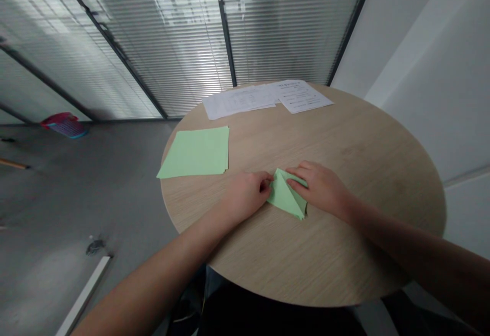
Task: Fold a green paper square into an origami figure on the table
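Note:
A small piece of folded green paper (288,196) lies on the round wooden table, its creases meeting near the top and one corner pointing toward me. My left hand (250,192) is closed, pinching the paper's left edge between thumb and fingers. From the right, my right hand (319,185) grips the paper's upper right side, with thumb and fingers slightly apart around a flap. Parts of both side edges are hidden under the fingers. Left of my hands rests a stack of flat green paper sheets (197,152).
Printed white sheets (245,101) overlap at the far side of the round table (375,147). The green stack reaches over the table's left edge. Behind stand windows with blinds (184,45); a white wall (451,86) is at the right. A red and blue basket (68,125) sits on the floor.

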Motion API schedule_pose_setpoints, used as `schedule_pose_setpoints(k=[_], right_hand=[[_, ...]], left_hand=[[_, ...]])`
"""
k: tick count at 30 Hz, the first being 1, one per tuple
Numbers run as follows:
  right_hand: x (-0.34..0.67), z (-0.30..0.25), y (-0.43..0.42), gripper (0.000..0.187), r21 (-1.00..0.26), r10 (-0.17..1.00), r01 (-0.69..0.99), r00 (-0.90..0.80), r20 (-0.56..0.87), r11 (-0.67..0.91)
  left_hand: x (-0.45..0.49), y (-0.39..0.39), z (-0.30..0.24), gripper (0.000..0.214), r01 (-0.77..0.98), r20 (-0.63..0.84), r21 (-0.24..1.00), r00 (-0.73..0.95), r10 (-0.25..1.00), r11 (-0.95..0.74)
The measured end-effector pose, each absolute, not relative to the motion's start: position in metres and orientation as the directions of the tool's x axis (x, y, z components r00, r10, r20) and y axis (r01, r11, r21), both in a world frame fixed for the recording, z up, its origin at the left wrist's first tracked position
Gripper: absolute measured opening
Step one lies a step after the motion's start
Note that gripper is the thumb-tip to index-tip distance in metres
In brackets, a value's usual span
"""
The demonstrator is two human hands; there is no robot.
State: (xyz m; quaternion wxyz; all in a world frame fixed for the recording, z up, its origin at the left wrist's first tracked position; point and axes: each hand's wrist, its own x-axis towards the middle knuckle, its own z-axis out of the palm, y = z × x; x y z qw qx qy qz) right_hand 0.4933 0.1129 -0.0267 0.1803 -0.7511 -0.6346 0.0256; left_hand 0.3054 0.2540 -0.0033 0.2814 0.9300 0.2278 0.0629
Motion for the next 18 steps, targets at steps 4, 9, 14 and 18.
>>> schedule_pose_setpoints(k=[4,9,14,18], right_hand=[[0.496,-0.030,0.115,0.034,-0.518,0.940,0.836,0.302,0.158,-0.181],[0.505,-0.035,0.117,0.051,-0.766,0.945,0.604,0.325,-0.018,-0.222],[0.505,-0.024,0.116,0.054,-0.634,0.964,0.734,0.257,-0.070,-0.242],[0.497,-0.015,0.117,0.039,-0.458,0.980,0.872,0.201,0.010,-0.174]], left_hand=[[0.305,0.253,-0.005,0.030,0.375,0.000,0.550,0.894,0.449,-0.746],[0.305,0.252,-0.002,0.024,0.370,-0.007,0.489,0.907,0.420,-0.790],[0.304,0.247,-0.002,0.021,0.384,0.012,0.418,0.904,0.428,-0.823],[0.304,0.246,-0.005,0.018,0.382,0.024,0.425,0.902,0.432,-0.821]])
